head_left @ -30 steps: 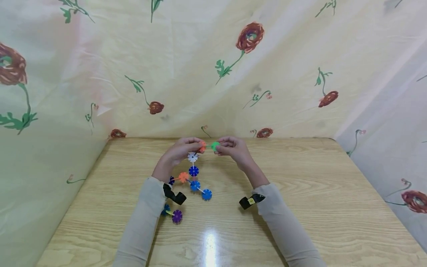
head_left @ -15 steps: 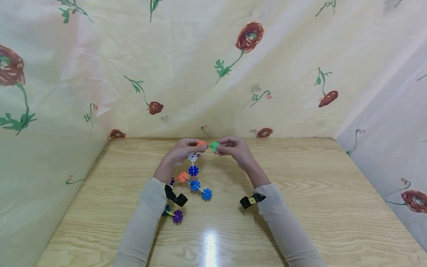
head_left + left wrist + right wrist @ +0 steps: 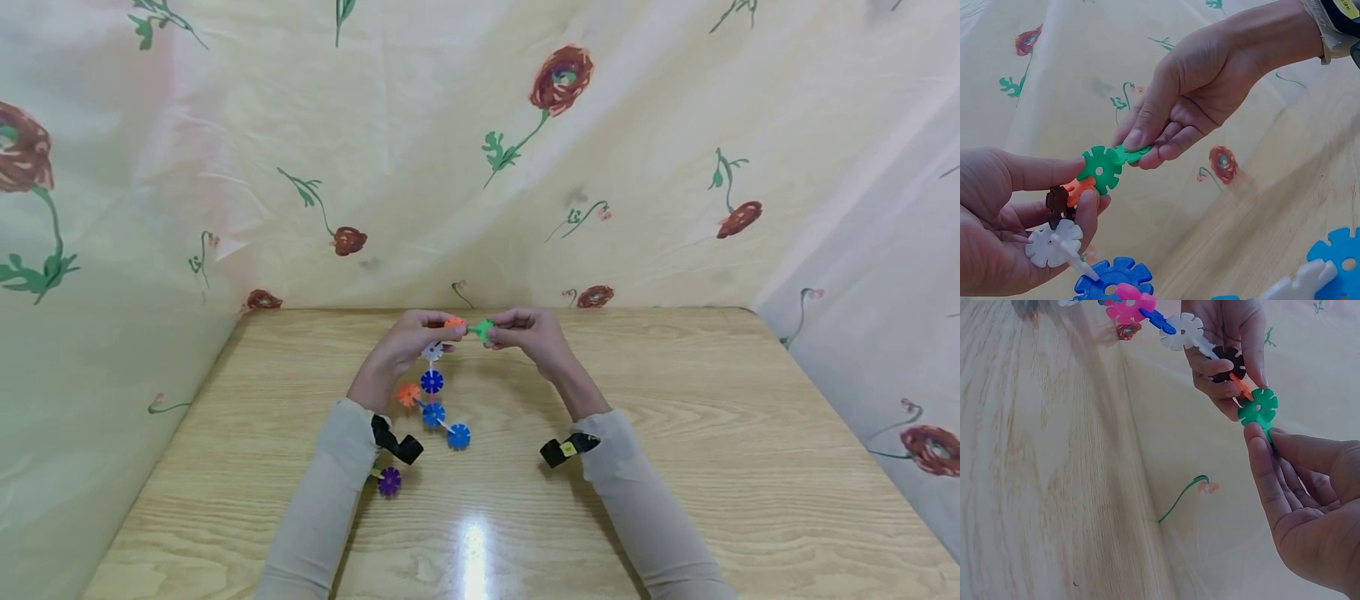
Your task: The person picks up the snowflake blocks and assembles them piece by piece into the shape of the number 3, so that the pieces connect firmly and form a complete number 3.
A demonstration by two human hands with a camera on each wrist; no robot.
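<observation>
In the head view my left hand [image 3: 397, 346] holds the upper end of a chain of slotted plastic snowflake discs, its fingers about an orange disc [image 3: 454, 323]. The left wrist view shows my left thumb at the edge of a green disc [image 3: 1099, 170] joined to that orange one. My right hand [image 3: 534, 337] pinches a second green disc [image 3: 1130, 154], which meets the first edge to edge at an angle. Below my left fingers follow a brown-black disc [image 3: 1057, 205], a white disc [image 3: 1054, 242] and a dark blue disc [image 3: 1113, 279].
The chain runs down toward bright blue discs [image 3: 459, 436], with another orange disc [image 3: 408, 394] branching left. A purple disc [image 3: 389, 482] shows beside my left sleeve, which hides part of the chain. Behind the wooden table [image 3: 712, 392] hangs a flowered cloth [image 3: 420, 167].
The lower chain and purple disc have shifted slightly left, and a dark blue disc by my left wrist has gone from sight. The orange disc in my left hand has turned. Both hands stay nearly in place.
</observation>
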